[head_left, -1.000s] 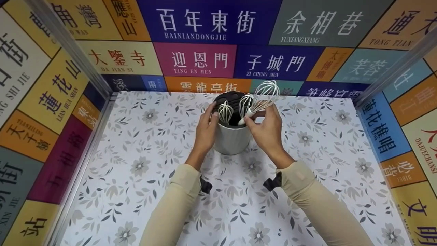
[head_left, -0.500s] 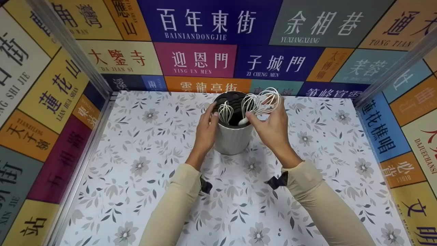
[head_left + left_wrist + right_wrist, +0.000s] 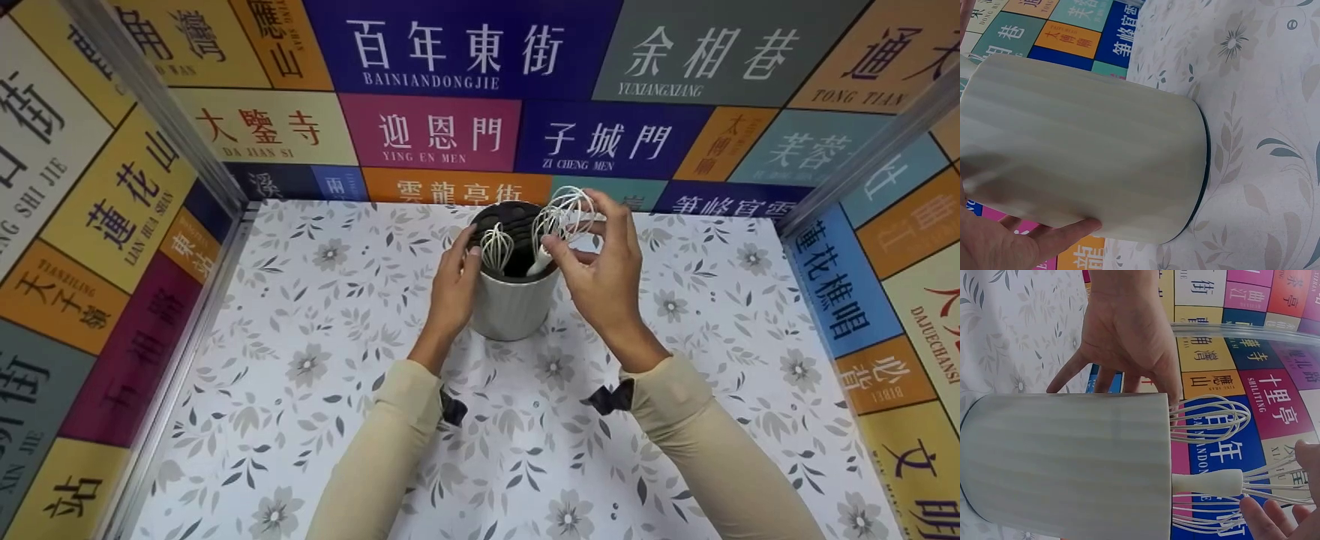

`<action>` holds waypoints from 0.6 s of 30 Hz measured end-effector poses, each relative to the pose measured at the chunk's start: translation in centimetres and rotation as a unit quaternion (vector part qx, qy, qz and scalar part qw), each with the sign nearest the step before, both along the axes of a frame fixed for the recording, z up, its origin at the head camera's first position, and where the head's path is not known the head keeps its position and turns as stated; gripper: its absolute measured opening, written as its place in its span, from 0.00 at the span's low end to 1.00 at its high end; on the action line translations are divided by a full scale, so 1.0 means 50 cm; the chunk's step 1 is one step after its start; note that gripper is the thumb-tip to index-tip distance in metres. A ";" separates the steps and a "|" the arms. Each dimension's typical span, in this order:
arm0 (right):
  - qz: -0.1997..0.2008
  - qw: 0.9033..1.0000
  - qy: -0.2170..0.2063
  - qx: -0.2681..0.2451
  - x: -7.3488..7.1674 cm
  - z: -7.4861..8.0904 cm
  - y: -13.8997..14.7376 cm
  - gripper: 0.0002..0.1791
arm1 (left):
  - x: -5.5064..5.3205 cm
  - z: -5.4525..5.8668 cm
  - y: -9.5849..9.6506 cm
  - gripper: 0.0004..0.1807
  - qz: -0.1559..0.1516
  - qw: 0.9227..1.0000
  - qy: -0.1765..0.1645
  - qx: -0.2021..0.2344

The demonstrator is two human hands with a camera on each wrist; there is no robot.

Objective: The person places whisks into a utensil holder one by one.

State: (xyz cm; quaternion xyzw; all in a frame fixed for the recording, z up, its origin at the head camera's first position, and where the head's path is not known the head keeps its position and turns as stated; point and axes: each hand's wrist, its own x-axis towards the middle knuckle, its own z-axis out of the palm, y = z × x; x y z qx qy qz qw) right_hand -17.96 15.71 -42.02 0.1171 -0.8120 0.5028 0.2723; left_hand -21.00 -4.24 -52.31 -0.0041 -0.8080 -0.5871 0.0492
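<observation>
A grey-white, ribbed utensil holder (image 3: pixel 512 307) with a dark rim and dark insert stands upright at the back of the table. My left hand (image 3: pixel 454 289) holds its left side, thumb near the rim and a finger along the wall in the left wrist view. A small wire whisk (image 3: pixel 496 247) stands head up inside, close to that thumb. On the right, my right hand (image 3: pixel 609 277) holds another whisk (image 3: pixel 1207 481) by its wires; its pale handle points down into the holder. A third whisk's wires (image 3: pixel 1207 517) show beside that handle in the right wrist view.
The holder rests on a white floral tablecloth (image 3: pixel 360 420). Close behind it rises a wall of coloured sign panels (image 3: pixel 427 135), with further panels left and right. Clear strips (image 3: pixel 180 112) run along the corners.
The whisk in my right hand has swung out to the right, then back to more upright, and its head sits further left. My right hand has shifted slightly right; my left hand stays put.
</observation>
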 end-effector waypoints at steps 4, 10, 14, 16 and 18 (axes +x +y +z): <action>0.007 1.000 -0.009 0.011 -0.003 -0.005 -0.002 0.36 | -0.001 -0.001 0.000 0.26 0.003 1.000 -0.001 -0.002; 0.026 0.998 -0.055 0.001 -0.005 -0.019 0.003 0.36 | -0.002 -0.002 0.001 0.27 0.002 1.000 -0.008 -0.005; 0.018 0.998 -0.052 0.008 -0.004 -0.019 0.005 0.34 | -0.001 -0.001 0.000 0.26 0.000 1.000 -0.007 0.004; 0.014 0.999 -0.039 0.011 -0.003 -0.020 0.005 0.31 | -0.001 -0.001 -0.001 0.26 0.001 1.000 -0.004 0.008; 0.012 1.000 -0.022 0.013 -0.002 -0.022 0.005 0.27 | -0.001 -0.002 -0.001 0.26 0.001 1.000 -0.003 0.010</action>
